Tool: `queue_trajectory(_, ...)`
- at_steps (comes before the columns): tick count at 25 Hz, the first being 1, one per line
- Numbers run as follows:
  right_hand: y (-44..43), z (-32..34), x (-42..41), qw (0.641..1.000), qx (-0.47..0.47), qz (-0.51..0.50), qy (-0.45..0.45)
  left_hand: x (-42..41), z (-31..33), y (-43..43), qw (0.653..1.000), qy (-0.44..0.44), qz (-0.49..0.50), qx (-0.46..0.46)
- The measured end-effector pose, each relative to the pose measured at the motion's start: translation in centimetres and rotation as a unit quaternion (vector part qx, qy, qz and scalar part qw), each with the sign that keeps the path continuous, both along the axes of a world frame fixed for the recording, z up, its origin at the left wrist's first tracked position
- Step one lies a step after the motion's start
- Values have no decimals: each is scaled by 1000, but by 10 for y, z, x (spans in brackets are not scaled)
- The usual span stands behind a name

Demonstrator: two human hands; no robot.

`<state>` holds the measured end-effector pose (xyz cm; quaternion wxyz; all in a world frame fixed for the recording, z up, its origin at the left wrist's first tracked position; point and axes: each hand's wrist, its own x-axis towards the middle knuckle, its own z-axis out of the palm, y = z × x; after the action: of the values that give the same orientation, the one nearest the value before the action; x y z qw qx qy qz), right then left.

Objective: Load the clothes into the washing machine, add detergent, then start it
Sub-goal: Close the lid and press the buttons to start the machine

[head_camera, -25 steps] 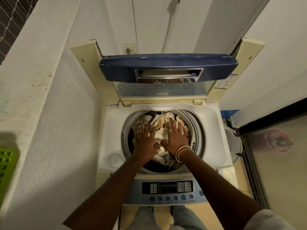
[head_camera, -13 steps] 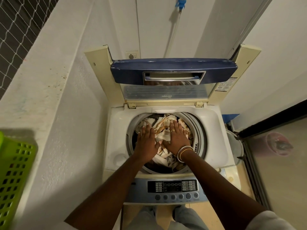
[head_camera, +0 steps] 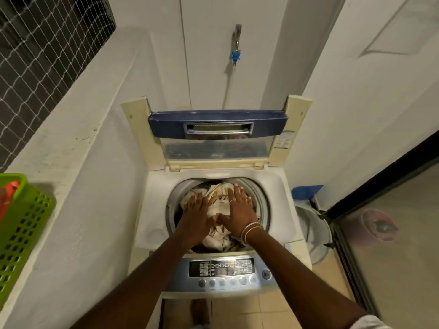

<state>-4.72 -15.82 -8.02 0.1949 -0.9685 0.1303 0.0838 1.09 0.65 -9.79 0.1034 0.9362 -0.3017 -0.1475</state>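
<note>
A top-loading washing machine [head_camera: 279, 186] stands below me with its blue-edged lid [head_camera: 217, 123] folded upright at the back. Cream and brown clothes [head_camera: 219, 206] fill the drum. My left hand [head_camera: 196, 218] and my right hand [head_camera: 238, 211] lie flat on the clothes, palms down, fingers spread, side by side. Bangles circle my right wrist and a ring is on one finger. The control panel [head_camera: 221, 269] with its display and row of buttons faces me at the front edge.
A green perforated basket [head_camera: 22, 231] with something red inside sits on the white ledge at left. A tap with a blue hose fitting [head_camera: 235, 54] hangs on the wall behind. A white bucket [head_camera: 316, 233] and a glass door [head_camera: 392, 233] are at right.
The view has tilted and pulled back, showing more of the basket and the tap. My hands stay flat on the clothes, shifted slightly toward the back of the drum.
</note>
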Motion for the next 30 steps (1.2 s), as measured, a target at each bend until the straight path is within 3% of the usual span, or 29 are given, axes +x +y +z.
queue_trajectory(6,-4,16,-59,1000,7,25,-17,-59,36,-9,999,-36,-12,-10)
queue_trajectory(14,-6,66,-95,993,-60,85,-54,-100,78,-2,997,-72,-33,-12)
queue_trajectory(20,-2,94,-99,979,-161,108,-60,-98,109,24,994,-92,-56,-13)
queue_trajectory(30,19,112,-74,974,-188,113,-52,-78,126,45,989,-134,-66,4)
